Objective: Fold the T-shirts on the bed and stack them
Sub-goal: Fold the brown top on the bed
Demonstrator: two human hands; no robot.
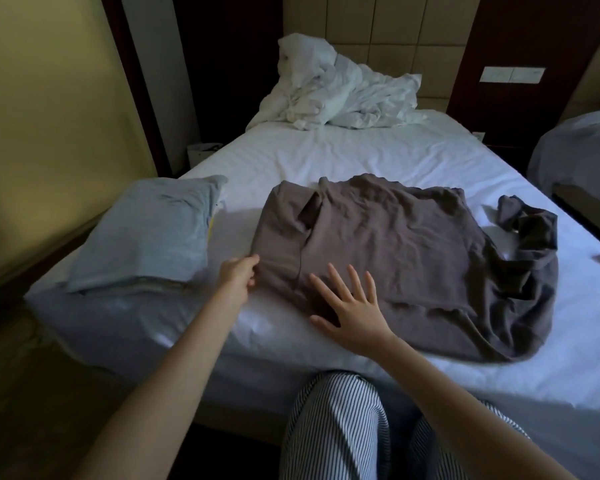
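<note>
Pinching the folded left edge of the brown T-shirt (395, 244), the left hand (238, 275) curls its fingers on the cloth. The right hand (352, 308) lies flat on it, fingers spread. It sits mid-frame on the bed (326, 150), right side rumpled. Best to pin the crease, smooth and fold that side, then stack it on the blue shirt (146, 237) at left.

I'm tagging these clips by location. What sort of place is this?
Probably a hotel room: a white-sheeted bed against a padded headboard, a wall switch panel, and what looks like a second bed alongside.
</note>
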